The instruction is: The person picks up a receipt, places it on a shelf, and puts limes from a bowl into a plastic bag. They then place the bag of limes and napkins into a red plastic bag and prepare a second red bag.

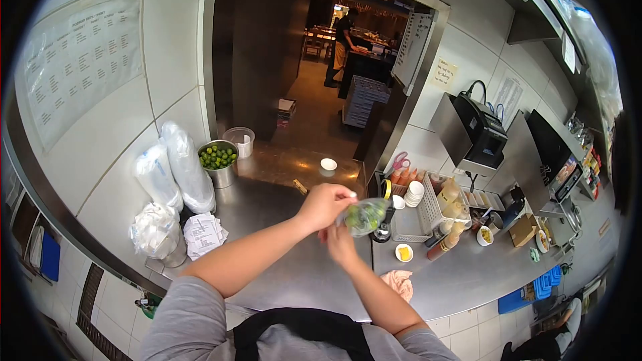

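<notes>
A clear plastic bag [365, 218] with small green citrus fruits inside hangs in front of me, above the steel counter. My right hand [342, 244] is closed around the gathered neck of this bag, below and left of the fruit. Just above it, my left hand [326, 204] has its fingers pinched together close to the bag; what lies between them is too small to make out. More green citrus fruits [218, 156] fill a metal pot [223, 177] beyond my left forearm.
Plastic-wrapped stacks [187, 170] and paper slips [204, 235] stand on the left. A small white bowl [328, 164] sits near the pass opening. On the right are a white basket [433, 208], sauce bottles [444, 243], a yellow-filled cup [404, 253] and a pink cloth [399, 285].
</notes>
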Demonstrator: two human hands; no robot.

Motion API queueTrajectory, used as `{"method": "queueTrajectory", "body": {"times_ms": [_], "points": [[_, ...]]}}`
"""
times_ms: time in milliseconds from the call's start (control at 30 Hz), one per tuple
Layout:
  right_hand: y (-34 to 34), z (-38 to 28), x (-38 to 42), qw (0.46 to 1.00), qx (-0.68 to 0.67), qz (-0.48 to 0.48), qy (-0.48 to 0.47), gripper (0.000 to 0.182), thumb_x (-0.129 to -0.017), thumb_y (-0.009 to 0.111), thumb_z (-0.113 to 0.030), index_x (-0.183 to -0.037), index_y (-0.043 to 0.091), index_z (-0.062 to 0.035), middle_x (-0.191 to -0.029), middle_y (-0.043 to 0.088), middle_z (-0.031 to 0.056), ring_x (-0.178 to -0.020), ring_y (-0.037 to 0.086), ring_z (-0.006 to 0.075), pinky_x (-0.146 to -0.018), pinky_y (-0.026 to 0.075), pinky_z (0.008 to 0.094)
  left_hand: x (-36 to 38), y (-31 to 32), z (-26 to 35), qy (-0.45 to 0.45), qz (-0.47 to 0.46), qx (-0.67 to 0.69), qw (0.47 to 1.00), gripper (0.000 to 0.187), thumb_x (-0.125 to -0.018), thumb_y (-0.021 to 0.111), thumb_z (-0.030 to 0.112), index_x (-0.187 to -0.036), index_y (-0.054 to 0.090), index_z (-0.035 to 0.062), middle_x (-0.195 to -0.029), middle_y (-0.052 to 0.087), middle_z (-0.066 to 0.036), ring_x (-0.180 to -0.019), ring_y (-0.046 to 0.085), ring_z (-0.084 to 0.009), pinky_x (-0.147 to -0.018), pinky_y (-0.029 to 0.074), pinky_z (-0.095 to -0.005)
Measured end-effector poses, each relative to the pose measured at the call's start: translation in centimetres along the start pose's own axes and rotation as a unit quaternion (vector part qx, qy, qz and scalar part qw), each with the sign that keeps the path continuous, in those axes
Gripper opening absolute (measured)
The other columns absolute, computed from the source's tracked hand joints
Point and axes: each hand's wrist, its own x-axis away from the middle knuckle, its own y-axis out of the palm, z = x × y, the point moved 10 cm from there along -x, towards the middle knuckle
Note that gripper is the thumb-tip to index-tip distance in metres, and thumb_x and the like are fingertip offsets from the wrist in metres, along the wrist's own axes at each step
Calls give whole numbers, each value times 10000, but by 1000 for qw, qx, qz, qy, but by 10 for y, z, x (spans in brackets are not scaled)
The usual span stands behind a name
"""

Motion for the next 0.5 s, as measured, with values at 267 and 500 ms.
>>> {"method": "queueTrajectory", "body": {"times_ms": [267,500], "points": [[-29,-85,29,910,349,86,-208,192,-967,505,-143,-830,564,-22,-833,582,149,-732,588,300,-671,460,412,54,-11,-16,173,86,-316,929,116,-828,665,120,-908,677,36,-836,652,-130,-737,634,-333,-659,515,-391],[-42,-77,37,991,-118,1,-65,83,-940,595,-96,-980,620,-28,-1073,570,78,-924,583,149,-779,464,262,88,-17,26,164,61,-57,983,152,-807,755,90,-911,667,21,-888,651,-72,-798,638,-188,-728,504,-293]]}}
